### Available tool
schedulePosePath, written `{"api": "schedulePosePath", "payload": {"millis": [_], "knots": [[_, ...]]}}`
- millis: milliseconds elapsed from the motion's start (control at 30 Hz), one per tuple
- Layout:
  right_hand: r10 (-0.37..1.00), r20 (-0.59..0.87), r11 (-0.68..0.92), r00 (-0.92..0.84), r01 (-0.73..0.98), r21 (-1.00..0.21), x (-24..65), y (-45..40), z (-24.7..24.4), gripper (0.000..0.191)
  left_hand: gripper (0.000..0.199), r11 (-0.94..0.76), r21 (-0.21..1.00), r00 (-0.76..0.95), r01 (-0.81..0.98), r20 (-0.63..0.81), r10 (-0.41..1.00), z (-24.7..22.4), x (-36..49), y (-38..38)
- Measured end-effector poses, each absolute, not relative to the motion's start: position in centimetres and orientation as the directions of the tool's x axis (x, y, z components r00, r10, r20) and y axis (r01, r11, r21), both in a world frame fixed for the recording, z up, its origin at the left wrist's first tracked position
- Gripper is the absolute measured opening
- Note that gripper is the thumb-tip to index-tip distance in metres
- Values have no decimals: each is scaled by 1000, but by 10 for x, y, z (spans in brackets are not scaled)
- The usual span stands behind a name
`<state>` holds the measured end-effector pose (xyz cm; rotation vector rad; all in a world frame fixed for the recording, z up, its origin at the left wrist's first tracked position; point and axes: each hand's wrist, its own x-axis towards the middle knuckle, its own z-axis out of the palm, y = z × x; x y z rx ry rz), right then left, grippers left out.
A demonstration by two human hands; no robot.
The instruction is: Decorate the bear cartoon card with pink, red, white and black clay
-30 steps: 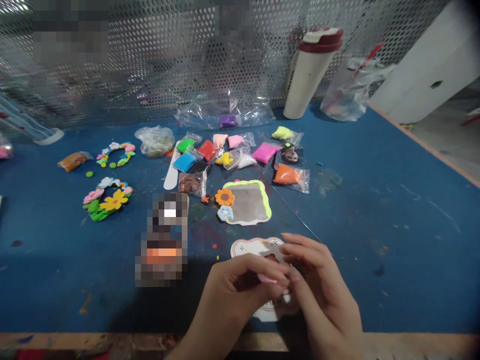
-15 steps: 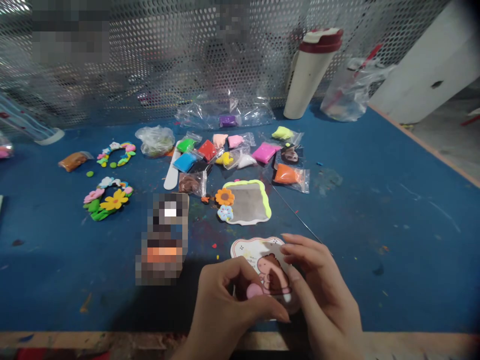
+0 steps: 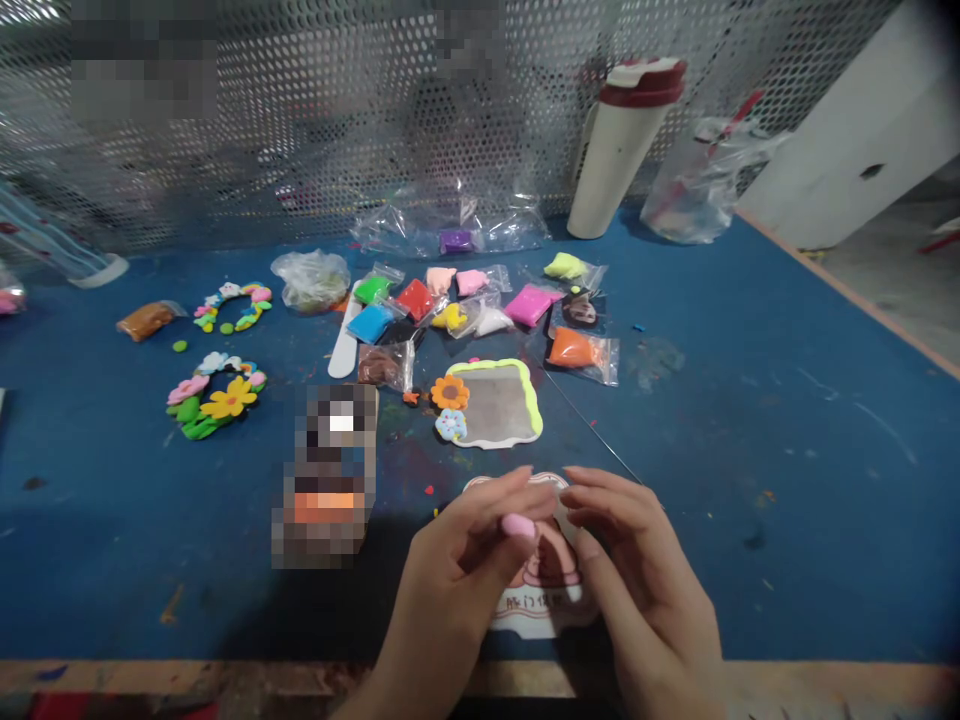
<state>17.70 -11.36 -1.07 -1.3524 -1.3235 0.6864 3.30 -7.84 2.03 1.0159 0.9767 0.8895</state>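
Note:
Between the thumb and fingers of my left hand (image 3: 480,570) is a small pink clay piece (image 3: 519,526). My right hand (image 3: 645,570) is beside it, its fingers curved and apart, with nothing seen in them. Both hands are over a white card (image 3: 536,622) with a cartoon figure and writing, partly hidden by the fingers. Just beyond lies a small mirror (image 3: 495,405) with a yellow-green clay rim on its top and right, plus an orange flower (image 3: 450,393) and a light blue flower (image 3: 451,425) at its left edge.
Bags of coloured clay, such as the orange bag (image 3: 574,348), lie behind the mirror. Two clay-decorated rings (image 3: 229,400) are at the left, near a blurred-out object (image 3: 326,480). A thin metal rod (image 3: 600,435) lies right. A tumbler (image 3: 622,150) stands at the back.
My left hand has turned and its fingers have stretched forward, lifting the pink piece slightly away from me. The card's lower writing now shows. My right hand has hardly moved.

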Motion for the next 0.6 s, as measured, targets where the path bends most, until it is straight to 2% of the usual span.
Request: {"api": "schedulePosePath", "payload": {"millis": [200, 367, 500, 600], "knots": [[940, 253, 177, 229, 310, -934, 176, -115, -12, 25, 31, 372, 902, 336, -219, -288, 897, 17, 32, -79], [933, 269, 180, 238, 339, -923, 177, -114, -10, 23, 4, 408, 884, 367, -228, -310, 877, 23, 35, -75], [934, 264, 173, 239, 343, -923, 177, -114, -10, 22, 21, 379, 874, 401, -303, -244, 883, 25, 37, -74], [937, 256, 169, 237, 333, -928, 177, -114, -10, 23, 18, 298, 930, 394, -217, -195, 898, 23, 37, -74]]}}
